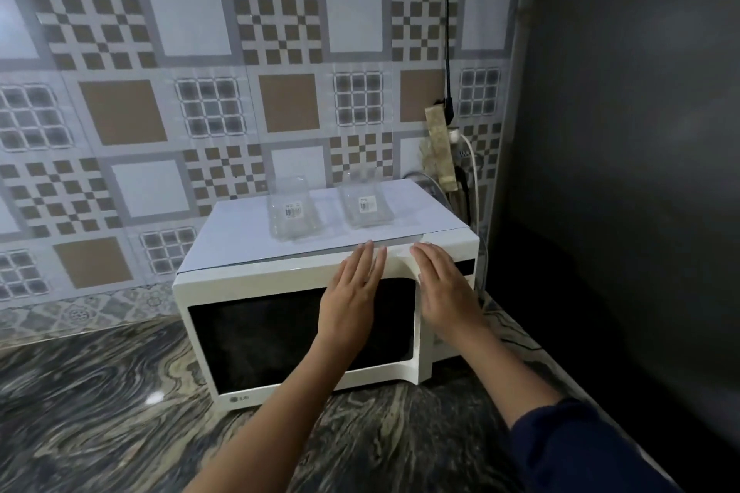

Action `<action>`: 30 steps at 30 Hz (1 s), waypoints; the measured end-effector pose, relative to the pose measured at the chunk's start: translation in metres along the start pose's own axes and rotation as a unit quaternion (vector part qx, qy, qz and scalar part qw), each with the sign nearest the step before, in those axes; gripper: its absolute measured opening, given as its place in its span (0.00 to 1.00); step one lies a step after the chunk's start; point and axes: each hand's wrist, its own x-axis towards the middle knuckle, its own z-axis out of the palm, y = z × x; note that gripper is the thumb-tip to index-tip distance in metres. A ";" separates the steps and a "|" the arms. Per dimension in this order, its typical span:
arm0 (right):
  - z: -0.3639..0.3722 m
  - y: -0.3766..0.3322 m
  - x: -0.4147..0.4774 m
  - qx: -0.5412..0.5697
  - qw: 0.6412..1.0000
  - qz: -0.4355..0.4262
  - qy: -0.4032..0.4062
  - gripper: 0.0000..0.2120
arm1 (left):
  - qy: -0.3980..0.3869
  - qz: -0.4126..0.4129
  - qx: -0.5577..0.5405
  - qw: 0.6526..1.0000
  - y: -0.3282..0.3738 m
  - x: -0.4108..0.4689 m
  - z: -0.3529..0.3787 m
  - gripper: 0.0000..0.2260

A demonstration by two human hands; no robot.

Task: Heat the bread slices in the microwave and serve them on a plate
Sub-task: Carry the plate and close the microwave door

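Observation:
A white microwave (256, 284) with a dark glass door stands on the marbled counter, its door shut. My left hand (352, 292) lies flat against the upper right of the door, fingers together and holding nothing. My right hand (444, 288) rests flat on the door's right edge near the handle strip, also holding nothing. On the microwave's top, over a white sheet, stand two clear glass containers: one (294, 208) to the left, another (366, 204) to the right. No bread and no plate are in view.
A patterned tile wall (160, 92) rises behind the counter (100, 392). A dark wall (620, 132) closes the right side. A power strip (440, 144) with cables hangs behind the microwave's right corner.

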 end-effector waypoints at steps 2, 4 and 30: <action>-0.002 0.013 0.003 -0.022 0.999 -0.039 -0.027 0.21 | -0.007 -0.036 0.009 0.999 0.011 -0.010 0.011 0.32; -0.009 0.028 0.009 -0.043 0.995 -0.065 -0.066 0.24 | -0.005 -0.096 -0.035 0.995 0.027 -0.014 0.018 0.33; -0.008 0.068 0.038 -0.038 0.997 -0.012 -0.072 0.48 | -0.043 -0.365 -0.308 0.878 0.106 0.003 0.059 0.16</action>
